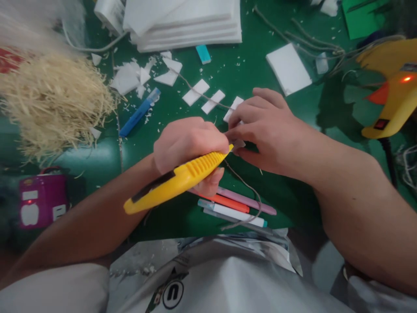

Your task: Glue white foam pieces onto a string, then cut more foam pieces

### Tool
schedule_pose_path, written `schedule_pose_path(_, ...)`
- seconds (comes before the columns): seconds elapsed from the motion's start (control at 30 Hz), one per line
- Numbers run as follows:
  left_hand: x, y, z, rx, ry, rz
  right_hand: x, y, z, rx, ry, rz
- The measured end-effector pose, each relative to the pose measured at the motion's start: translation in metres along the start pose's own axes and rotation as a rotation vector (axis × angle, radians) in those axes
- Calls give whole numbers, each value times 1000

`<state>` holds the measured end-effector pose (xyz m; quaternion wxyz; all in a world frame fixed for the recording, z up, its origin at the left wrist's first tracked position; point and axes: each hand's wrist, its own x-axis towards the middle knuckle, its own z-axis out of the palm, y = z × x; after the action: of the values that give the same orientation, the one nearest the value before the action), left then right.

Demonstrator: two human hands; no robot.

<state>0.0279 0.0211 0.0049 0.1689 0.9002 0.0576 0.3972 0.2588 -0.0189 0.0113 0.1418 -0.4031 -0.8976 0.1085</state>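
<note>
My left hand is closed around a yellow utility knife, its tip pointing toward my right fingers. With thumb and fingers drawn together, my right hand pinches a small white foam piece, partly hidden by the fingers. A thin grey cord emerges below my hands and curls over the markers. Its upper stretch runs across small white foam strips: one strip at the left, another strip in the middle, and a third strip beside my right knuckles.
White foam sheets are stacked at the back. Left lie foam scraps, a blue marker, straw and a purple box. A yellow glue gun with a lit light stands right, near a foam block. Several markers lie in front.
</note>
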Motion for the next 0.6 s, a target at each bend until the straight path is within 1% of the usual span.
schedule_pose_path(0.1,1,-1,-4,-18,-18,5,0,0,0,-3,0,-1)
schedule_pose_path(0.23,2,0,-4,-2,-75,-5,1,0,0,8,-4,4)
schedule_pose_path(0.3,1,3,-1,26,-27,5,1,0,0,14,12,-10)
schedule_pose_path(0.4,-1,7,5,35,130,-8,1,-1,1,10,15,-8)
schedule_pose_path(0.43,-1,7,6,35,152,-39,1,-1,1,5,7,3)
schedule_pose_path(0.53,-1,8,8,50,125,-87,1,-1,0,-8,-12,18)
schedule_pose_path(0.6,-1,6,8,67,103,-82,1,-1,0,-12,-13,5)
